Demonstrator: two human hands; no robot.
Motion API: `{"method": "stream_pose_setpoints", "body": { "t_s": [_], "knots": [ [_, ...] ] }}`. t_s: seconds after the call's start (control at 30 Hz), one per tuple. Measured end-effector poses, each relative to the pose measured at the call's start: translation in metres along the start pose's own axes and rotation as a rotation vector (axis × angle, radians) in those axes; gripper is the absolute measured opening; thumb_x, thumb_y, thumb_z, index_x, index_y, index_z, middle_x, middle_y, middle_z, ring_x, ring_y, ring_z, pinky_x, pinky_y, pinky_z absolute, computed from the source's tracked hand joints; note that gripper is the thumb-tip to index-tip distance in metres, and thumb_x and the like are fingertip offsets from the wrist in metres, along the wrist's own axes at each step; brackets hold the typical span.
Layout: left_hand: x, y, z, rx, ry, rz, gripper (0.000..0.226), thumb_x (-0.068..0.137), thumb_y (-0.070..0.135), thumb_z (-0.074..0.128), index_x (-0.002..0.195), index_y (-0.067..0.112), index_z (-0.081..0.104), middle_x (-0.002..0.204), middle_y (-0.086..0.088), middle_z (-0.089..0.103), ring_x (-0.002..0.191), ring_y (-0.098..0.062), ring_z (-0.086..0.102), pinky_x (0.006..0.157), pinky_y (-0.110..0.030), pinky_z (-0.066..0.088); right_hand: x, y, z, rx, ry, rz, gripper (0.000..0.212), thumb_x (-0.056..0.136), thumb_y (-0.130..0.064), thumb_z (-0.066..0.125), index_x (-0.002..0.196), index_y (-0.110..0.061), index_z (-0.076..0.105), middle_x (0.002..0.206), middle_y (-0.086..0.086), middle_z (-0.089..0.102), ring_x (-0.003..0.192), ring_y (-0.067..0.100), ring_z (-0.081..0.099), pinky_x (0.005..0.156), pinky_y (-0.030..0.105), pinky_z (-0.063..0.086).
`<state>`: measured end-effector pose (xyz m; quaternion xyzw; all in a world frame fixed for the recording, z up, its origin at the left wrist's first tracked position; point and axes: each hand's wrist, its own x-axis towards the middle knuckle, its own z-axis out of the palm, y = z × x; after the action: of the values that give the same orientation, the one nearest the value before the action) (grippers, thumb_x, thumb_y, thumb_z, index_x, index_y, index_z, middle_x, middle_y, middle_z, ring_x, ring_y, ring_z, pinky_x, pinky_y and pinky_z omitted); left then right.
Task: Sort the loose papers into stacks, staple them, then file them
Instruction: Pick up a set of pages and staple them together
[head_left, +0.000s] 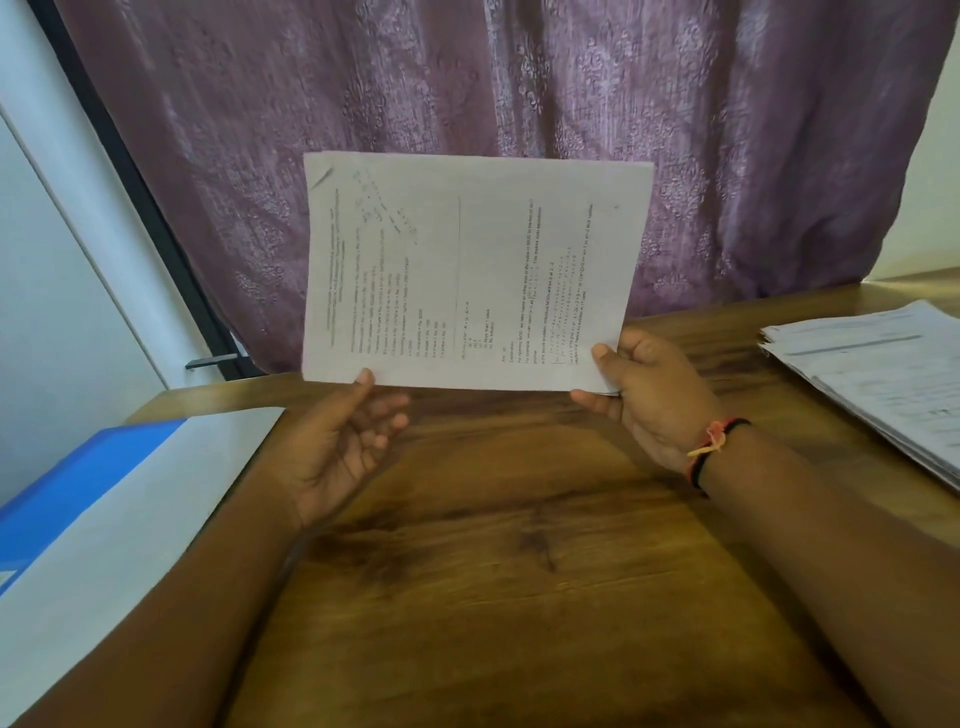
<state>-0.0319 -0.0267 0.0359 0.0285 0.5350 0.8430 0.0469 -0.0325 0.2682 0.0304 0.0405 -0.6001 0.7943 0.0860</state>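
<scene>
One paper (467, 270), maybe stapled, rises from right hand (655, 400).

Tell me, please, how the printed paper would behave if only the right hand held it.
The printed paper stands flat with the right hand pinching its lower corner and the left hand touching its lower edge; held by one corner alone it would probably droop. It looks thin and light, so quick moves may make it flutter.
</scene>
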Motion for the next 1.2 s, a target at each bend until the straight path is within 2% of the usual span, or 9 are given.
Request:
{"method": "stream_pose_setpoints", "body": {
  "t_s": [0.1,0.27,0.37,0.47,0.67,0.8,0.93,1.2],
  "knots": [
    [-0.006,-0.011,0.020,0.153,-0.086,-0.058,0.039,0.084,0.030,0.070,0.122,0.020,0.064,0.092,-0.011,0.075,0.073,-0.016,0.071,0.055,-0.021,0.057,-0.007,-0.001,0.012,0.046,-0.089,0.027,0.024,0.104,-0.009,0.047,0.117,-0.014,0.067,0.114,0.000,0.074,0.104,0.016,0.071,0.068,0.027,0.062],
    [-0.015,-0.030,0.049,0.328,-0.229,-0.096,0.038,0.081,0.029,0.071,0.116,0.017,0.064,0.086,-0.011,0.072,0.071,-0.019,0.068,0.056,-0.024,0.055,-0.018,0.005,0.030,0.028,-0.233,0.075,0.025,0.104,-0.011,0.047,0.122,-0.011,0.064,0.117,0.003,0.073,0.104,0.019,0.071,0.066,0.026,0.060],
    [-0.017,-0.037,0.058,0.378,-0.283,-0.090,0.034,0.084,0.030,0.069,0.112,0.013,0.064,0.082,-0.010,0.070,0.070,-0.018,0.066,0.057,-0.024,0.055,-0.022,0.006,0.036,0.001,-0.268,0.065,0.026,0.104,-0.013,0.048,0.125,-0.009,0.062,0.116,0.006,0.073,0.096,0.018,0.072,0.065,0.025,0.060],
    [-0.016,-0.040,0.060,0.424,-0.269,-0.075,0.027,0.086,0.030,0.067,0.104,0.010,0.066,0.080,-0.008,0.070,0.069,-0.017,0.066,0.059,-0.024,0.055,-0.023,0.005,0.035,-0.047,-0.282,0.057,0.026,0.104,-0.015,0.049,0.126,-0.009,0.062,0.113,0.006,0.074,0.090,0.018,0.072,0.065,0.023,0.060],
    [-0.013,-0.041,0.055,0.457,-0.209,-0.040,0.032,0.083,0.030,0.070,0.108,0.011,0.067,0.080,-0.008,0.071,0.071,-0.018,0.067,0.062,-0.026,0.056,-0.024,0.001,0.032,-0.071,-0.333,0.108,0.025,0.102,-0.019,0.053,0.122,-0.012,0.066,0.114,0.004,0.074,0.101,0.019,0.071,0.071,0.025,0.061],
    [-0.011,-0.041,0.052,0.455,-0.217,-0.019,0.033,0.083,0.031,0.070,0.112,0.014,0.067,0.081,-0.008,0.071,0.072,-0.018,0.067,0.064,-0.027,0.055,-0.023,-0.002,0.030,-0.178,-0.355,0.160,0.024,0.098,-0.019,0.060,0.119,-0.007,0.066,0.110,0.010,0.075,0.089,0.018,0.072,0.067,0.024,0.060],
    [-0.009,-0.042,0.050,0.455,-0.220,-0.013,0.027,0.083,0.031,0.070,0.102,0.013,0.069,0.080,-0.007,0.070,0.072,-0.018,0.066,0.066,-0.028,0.054,-0.024,-0.001,0.028,-0.280,-0.366,0.200,0.027,0.096,-0.016,0.064,0.116,0.001,0.064,0.091,0.014,0.075,0.073,0.014,0.071,0.059,0.021,0.058],
    [-0.006,-0.044,0.049,0.468,-0.225,0.004,0.040,0.081,0.033,0.070,0.116,0.014,0.064,0.079,-0.007,0.070,0.071,-0.018,0.066,0.066,-0.028,0.056,-0.022,0.005,0.030,-0.309,-0.348,0.144,0.016,0.095,-0.008,0.062,0.109,-0.003,0.067,0.083,0.010,0.073,0.069,0.011,0.070,0.060,0.020,0.058]
  ]
}}
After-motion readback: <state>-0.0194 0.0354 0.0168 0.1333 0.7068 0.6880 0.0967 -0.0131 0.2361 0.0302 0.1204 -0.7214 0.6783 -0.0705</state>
